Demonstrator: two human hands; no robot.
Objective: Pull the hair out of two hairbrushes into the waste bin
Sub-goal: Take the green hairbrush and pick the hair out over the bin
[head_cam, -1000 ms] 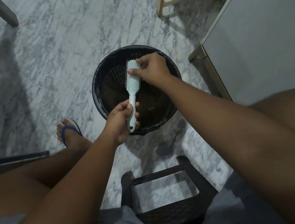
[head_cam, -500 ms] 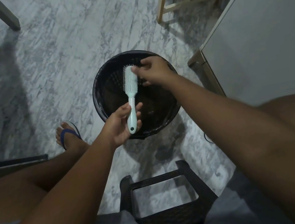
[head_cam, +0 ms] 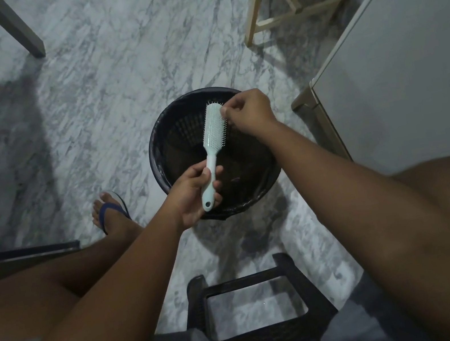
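A pale mint hairbrush [head_cam: 212,132] is held over the black round waste bin [head_cam: 157,143], its bristles facing up and to the right. My left hand [head_cam: 192,195] grips the brush's handle near the bin's front rim. My right hand [head_cam: 248,112] sits at the right side of the brush head, fingertips pinched together against the bristles. Whether hair is between those fingers is too fine to tell. Only one hairbrush is in view.
The bin stands on a grey marble floor. A black plastic stool [head_cam: 254,309] is under me, between my legs. A white cabinet [head_cam: 399,73] rises at the right, a wooden frame [head_cam: 278,4] at the back, and my sandalled foot [head_cam: 111,217] is left of the bin.
My right hand has slid from on top of the brush head to its right edge, uncovering the bristles. The brush has tilted slightly so that its bristles show more.
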